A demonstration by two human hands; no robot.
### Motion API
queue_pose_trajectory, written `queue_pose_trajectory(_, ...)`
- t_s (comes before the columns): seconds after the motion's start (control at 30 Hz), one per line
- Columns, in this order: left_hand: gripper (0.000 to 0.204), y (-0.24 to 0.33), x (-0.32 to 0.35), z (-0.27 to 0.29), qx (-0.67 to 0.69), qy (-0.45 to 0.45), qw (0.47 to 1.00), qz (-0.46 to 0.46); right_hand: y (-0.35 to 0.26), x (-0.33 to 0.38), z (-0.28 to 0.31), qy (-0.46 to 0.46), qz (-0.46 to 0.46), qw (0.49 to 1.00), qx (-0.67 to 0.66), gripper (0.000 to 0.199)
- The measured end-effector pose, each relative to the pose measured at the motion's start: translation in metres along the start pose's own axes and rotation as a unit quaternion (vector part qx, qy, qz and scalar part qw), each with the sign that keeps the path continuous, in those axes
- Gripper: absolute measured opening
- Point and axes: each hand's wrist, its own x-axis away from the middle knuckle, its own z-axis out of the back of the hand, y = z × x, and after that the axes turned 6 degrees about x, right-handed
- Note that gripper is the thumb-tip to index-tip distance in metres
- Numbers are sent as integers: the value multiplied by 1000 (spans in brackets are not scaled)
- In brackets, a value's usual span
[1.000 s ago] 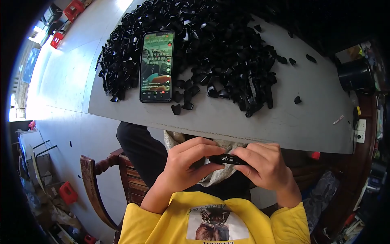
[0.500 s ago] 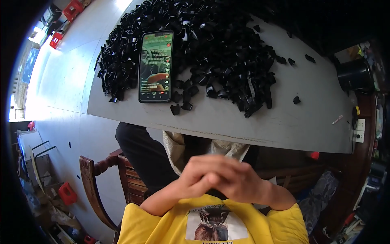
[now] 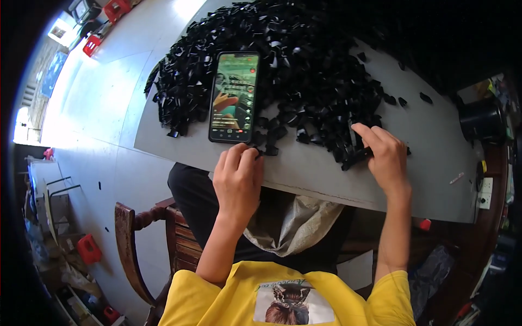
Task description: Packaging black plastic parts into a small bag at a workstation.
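Note:
A large heap of small, glossy black plastic pieces [image 3: 304, 76] covers much of the grey table [image 3: 435, 163]. My left hand [image 3: 238, 176] is at the near table edge just below a phone [image 3: 234, 98]. Its fingers are curled down on a black plastic piece, which shows only partly at the fingertips. At the heap's right near edge is my right hand [image 3: 385, 155], its index finger and thumb apart with black pieces close by them. Its other fingers are bent and partly hidden. The phone lies face up against the heap with a video on its screen.
A pale woven sack [image 3: 296, 223] hangs open between my knees beneath the table edge. On the right are a black bucket [image 3: 481, 117] and a white pen-like stick [image 3: 457, 178]. A wooden chair [image 3: 128, 244] stands at the left, near a red plastic container [image 3: 88, 249].
My hands were clasped together above my lap. They have come apart and moved forward, the left to the table edge below the phone, the right to the heap's right side.

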Motion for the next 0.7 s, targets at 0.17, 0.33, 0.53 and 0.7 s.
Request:
queue_pose_trajectory(0.17,18,-1,3,5,46,9,999,13,21,-9,-9,-75,128,989,21,49)
queue_pose_trajectory(0.33,21,8,8,18,196,19,979,59,13,-17,-4,-5,134,989,-65,36)
queue_pose_trajectory(0.53,21,23,11,39,318,-43,947,10,-52,4,16,-12,144,956,-254,25)
queue_pose_trajectory(0.7,19,32,10,47,362,-76,929,9,-68,20,25,-71,184,943,-266,39)
